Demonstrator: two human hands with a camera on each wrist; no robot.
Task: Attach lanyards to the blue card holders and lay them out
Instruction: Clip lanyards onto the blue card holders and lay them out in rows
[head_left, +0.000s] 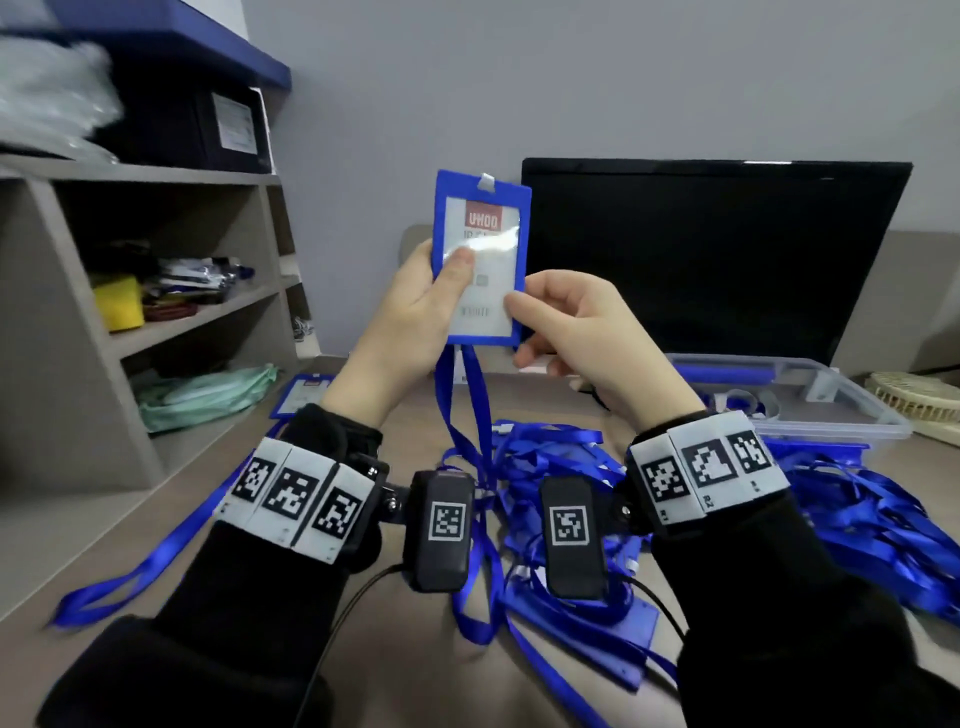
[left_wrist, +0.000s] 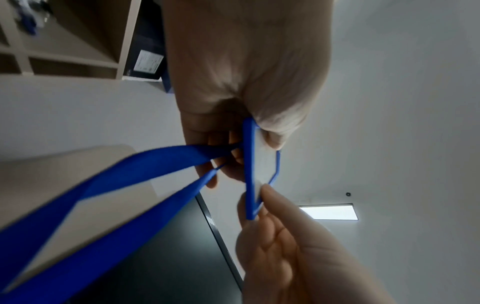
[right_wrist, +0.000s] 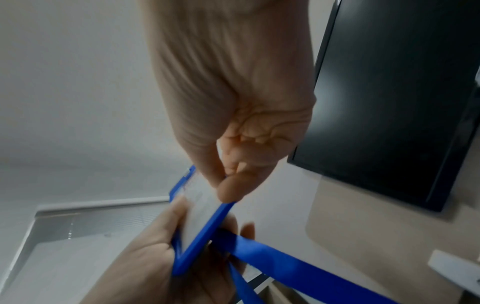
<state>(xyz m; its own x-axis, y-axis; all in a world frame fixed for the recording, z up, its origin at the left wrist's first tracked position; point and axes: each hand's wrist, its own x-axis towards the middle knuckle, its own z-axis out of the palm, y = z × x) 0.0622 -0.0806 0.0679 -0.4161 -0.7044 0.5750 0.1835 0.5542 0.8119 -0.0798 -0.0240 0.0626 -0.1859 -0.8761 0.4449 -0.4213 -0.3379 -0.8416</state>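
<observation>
I hold a blue card holder (head_left: 480, 260) upright above the desk, its white card with a red logo facing me. My left hand (head_left: 447, 291) grips its left side, thumb on the front and fingers behind. My right hand (head_left: 519, 312) pinches the lower right corner between thumb and forefinger. A white clip (head_left: 487, 181) sits in the top slot. A blue lanyard (head_left: 462, 405) hangs down from behind the holder to the desk. The left wrist view shows the holder (left_wrist: 250, 164) edge-on with the lanyard (left_wrist: 130, 174) trailing from behind it. In the right wrist view the holder (right_wrist: 202, 222) is pinched at its corner.
A heap of blue lanyards (head_left: 571, 467) covers the desk's middle and right. Another card holder (head_left: 304, 395) lies flat at the left, one more (head_left: 613, 634) under the straps. A clear plastic box (head_left: 857, 415), a black monitor (head_left: 717, 249) and a shelf unit (head_left: 62, 312) ring the area.
</observation>
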